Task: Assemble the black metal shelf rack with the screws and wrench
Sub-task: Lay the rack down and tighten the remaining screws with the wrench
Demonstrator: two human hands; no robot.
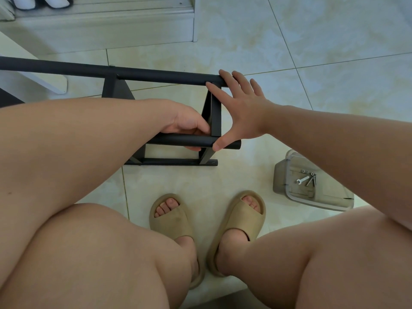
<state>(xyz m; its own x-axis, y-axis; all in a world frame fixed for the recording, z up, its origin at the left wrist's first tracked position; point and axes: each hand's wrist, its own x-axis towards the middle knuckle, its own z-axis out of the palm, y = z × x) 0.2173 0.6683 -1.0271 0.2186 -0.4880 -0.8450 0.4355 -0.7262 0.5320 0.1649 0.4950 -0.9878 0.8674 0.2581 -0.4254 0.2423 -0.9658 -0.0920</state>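
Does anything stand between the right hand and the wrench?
Nothing visible does. The right hand rests spread on the rack; the wrench lies with the screws in a clear box on the floor, with bare tile between. Whether the box has a lid cannot be told.

The top tube point(66, 68) runs off the left edge; screws point(311, 179) are too small to count.
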